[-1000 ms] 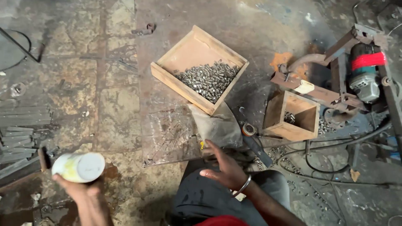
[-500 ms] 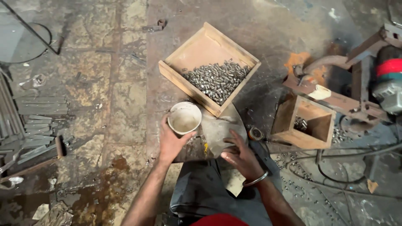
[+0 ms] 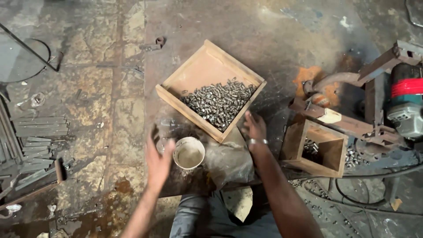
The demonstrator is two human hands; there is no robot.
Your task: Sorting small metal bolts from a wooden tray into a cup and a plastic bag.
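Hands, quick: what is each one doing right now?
Left hand: open, holding nothing, beside the white cup.
Right hand: open, empty, at the wooden tray corner.

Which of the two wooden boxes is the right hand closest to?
The large shallow tray heaped with small metal pieces; the right hand is at its near corner. The smaller, deeper box sits farther right.

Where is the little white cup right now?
In the head view, the white cup stands on the floor near the middle, just right of the open left hand and below the wooden tray of metal bits.
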